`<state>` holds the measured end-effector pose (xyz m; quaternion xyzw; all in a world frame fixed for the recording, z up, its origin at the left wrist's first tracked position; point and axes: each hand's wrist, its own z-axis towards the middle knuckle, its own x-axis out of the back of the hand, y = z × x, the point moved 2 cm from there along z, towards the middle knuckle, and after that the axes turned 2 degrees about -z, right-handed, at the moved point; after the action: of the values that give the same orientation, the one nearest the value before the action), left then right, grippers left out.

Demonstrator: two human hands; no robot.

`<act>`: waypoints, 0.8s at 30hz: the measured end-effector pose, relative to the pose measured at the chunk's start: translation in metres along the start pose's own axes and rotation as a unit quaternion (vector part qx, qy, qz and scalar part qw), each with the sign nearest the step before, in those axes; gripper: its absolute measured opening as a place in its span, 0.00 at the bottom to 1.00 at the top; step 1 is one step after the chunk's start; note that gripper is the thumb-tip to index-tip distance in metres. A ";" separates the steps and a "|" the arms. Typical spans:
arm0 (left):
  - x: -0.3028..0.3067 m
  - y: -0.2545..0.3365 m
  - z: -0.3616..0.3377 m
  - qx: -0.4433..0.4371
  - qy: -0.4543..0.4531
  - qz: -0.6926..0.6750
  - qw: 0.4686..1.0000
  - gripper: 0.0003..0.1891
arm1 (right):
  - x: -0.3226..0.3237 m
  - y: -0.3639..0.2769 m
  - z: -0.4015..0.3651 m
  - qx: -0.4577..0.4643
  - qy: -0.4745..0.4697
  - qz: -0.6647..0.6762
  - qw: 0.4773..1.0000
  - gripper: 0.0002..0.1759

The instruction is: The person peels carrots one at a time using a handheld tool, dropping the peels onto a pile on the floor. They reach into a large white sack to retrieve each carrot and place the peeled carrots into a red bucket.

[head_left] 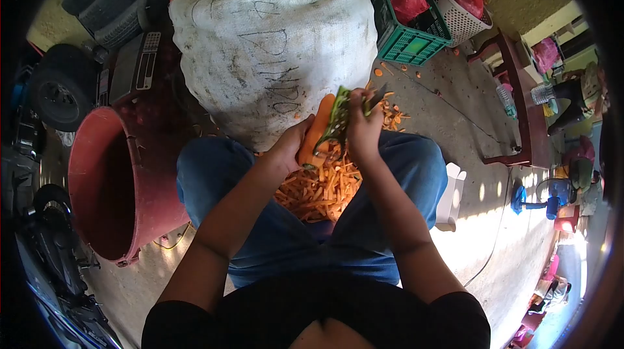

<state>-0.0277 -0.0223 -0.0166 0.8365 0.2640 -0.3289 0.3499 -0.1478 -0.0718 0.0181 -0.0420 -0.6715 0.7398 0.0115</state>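
Observation:
My left hand (289, 148) is wrapped round a large peeled orange carrot (316, 135), which stands tilted between my knees with its darker stem end toward me. My right hand (364, 126) grips a green peeler (338, 115) with an openwork frame, lying along the right side of the carrot. A dark pointed blade (378, 95) sticks out beyond the right fingers. Under both hands, a heap of cut carrot strips (322, 189) fills the space between my legs.
A big white woven sack (273, 43) stands in front of my knees. To the left lie a red barrel (104, 180) and a wheel (62, 82). A green crate (416, 46), a white basket (465, 24) and a reddish wooden bench (530, 108) are at right. Carrot scraps (393, 115) litter the floor.

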 end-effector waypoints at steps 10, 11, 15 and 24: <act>-0.013 0.006 -0.013 0.034 -0.053 0.072 0.995 0.19 | 0.017 0.008 0.024 0.119 0.157 -0.157 0.968 0.11; -0.014 0.004 -0.016 0.049 -0.055 0.120 0.990 0.19 | 0.032 0.005 0.041 0.093 0.194 -0.063 0.975 0.12; -0.031 0.000 -0.035 0.105 -0.150 0.148 0.972 0.21 | 0.088 0.013 0.073 0.014 0.302 -0.008 0.953 0.13; -0.007 0.017 -0.001 -0.169 0.004 0.442 0.881 0.21 | 0.051 -0.002 0.041 0.097 -0.124 -0.369 0.916 0.09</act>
<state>-0.0206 -0.0331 -0.0042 0.7959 -0.0806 -0.0874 0.5937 -0.2017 -0.1090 0.0213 0.3017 -0.5606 0.7437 0.2042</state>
